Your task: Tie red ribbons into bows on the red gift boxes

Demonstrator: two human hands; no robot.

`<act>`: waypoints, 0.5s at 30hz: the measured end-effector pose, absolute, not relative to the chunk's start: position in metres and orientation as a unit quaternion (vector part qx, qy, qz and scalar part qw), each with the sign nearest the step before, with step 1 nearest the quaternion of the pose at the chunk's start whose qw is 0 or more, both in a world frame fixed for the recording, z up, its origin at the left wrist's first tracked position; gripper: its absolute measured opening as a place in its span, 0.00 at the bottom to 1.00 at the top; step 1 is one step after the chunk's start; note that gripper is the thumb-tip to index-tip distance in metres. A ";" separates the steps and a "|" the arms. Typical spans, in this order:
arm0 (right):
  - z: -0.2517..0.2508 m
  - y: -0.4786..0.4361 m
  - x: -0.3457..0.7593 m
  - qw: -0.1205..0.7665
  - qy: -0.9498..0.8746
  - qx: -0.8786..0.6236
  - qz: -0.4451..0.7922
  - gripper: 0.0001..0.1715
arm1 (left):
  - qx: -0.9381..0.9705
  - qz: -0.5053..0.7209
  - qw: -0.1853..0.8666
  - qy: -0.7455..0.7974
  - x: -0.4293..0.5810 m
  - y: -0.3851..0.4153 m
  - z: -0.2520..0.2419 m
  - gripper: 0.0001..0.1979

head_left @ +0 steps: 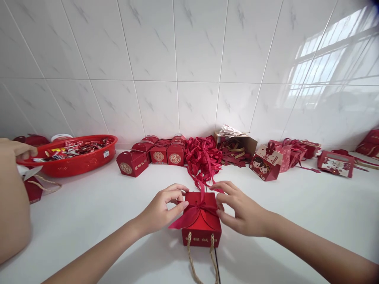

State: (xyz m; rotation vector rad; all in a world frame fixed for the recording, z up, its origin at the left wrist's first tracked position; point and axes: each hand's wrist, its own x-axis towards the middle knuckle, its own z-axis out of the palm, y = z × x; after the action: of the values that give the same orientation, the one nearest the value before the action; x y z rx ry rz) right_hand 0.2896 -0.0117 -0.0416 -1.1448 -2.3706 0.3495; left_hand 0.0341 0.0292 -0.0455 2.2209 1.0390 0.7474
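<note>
A small red gift box (204, 227) with gold print and a twine handle stands on the white counter in front of me. A red ribbon (192, 213) is tied across its top, one tail falling to the left. My left hand (161, 209) pinches the ribbon at the box's left top edge. My right hand (237, 207) rests on the right top edge, its thumb and fingers on the knot, the other fingers spread above.
A row of finished red boxes (156, 156) lines the tiled wall, beside a heap of loose red ribbons (203, 156) and an open cardboard carton (237, 144). A red basin (74, 156) of sweets sits at left, where another person's arm (12, 197) reaches. More red boxes (284, 156) lie right.
</note>
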 end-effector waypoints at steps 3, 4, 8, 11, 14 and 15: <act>-0.045 -0.015 0.281 0.237 -0.844 -0.428 0.218 0.27 | 0.836 0.283 0.278 0.379 0.036 0.027 -0.048 0.13; -0.046 -0.017 0.276 0.235 -0.840 -0.430 0.233 0.34 | 0.838 0.285 0.275 0.375 0.038 0.026 -0.048 0.13; -0.044 -0.027 0.272 0.218 -0.835 -0.454 0.221 0.36 | 0.815 0.305 0.348 0.348 0.042 0.025 -0.057 0.07; -0.048 -0.035 0.313 0.196 -0.818 -0.497 0.212 0.46 | 0.763 0.370 0.369 0.382 0.032 0.042 -0.072 0.24; -0.058 -0.032 0.390 0.134 -0.753 -0.619 0.175 0.48 | 0.668 0.480 0.212 0.528 0.001 0.081 -0.085 0.31; -0.061 -0.028 0.415 0.109 -0.706 -0.688 0.127 0.45 | 0.630 0.500 0.172 0.569 -0.013 0.096 -0.088 0.34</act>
State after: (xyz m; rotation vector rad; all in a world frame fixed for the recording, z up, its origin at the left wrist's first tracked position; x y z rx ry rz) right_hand 0.4149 -0.0284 -0.0609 -2.0221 -2.0771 0.3742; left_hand -0.0127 0.0960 -0.0879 1.7880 1.6143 1.4177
